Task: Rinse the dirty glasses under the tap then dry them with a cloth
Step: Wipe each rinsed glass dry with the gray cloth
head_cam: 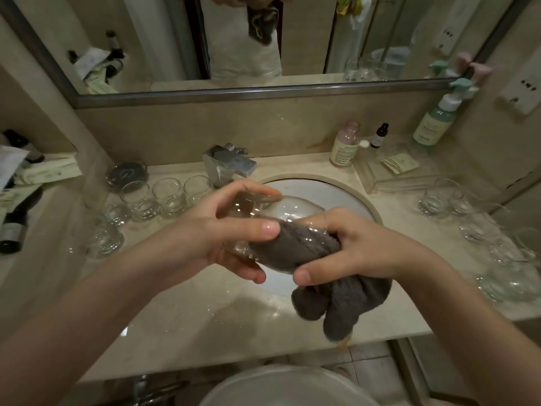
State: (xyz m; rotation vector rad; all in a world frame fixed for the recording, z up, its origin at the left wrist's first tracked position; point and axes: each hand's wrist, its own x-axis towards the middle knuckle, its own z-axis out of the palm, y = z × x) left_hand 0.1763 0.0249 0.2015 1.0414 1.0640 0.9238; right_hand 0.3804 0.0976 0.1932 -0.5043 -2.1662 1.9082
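Currently, a clear glass (257, 227) is held tilted on its side above the sink (336, 197), with its base enclosed by the curled fingers of the left hand (231, 230). A grey cloth (295, 247) is stuffed into the mouth of the glass and is gripped by the right hand (351, 247), the loose end hanging below toward 6 o'clock. The drying step is judged to be in progress.

Several risks are noted. Glass and fingers appear wet, so a slip from the left hand could be caused by twisting force from the cloth; a fall into the basin or onto the table (205, 312) could chip or break the glass. Excess pressure inside a thin wall may crack it. Further glasses are grouped at 9 o'clock (164, 197) and at 3 o'clock (480, 227) near the table edge, where they could be knocked by a swinging elbow. The tap (231, 165) stands at 12 o'clock, close enough to be struck by the raised glass.
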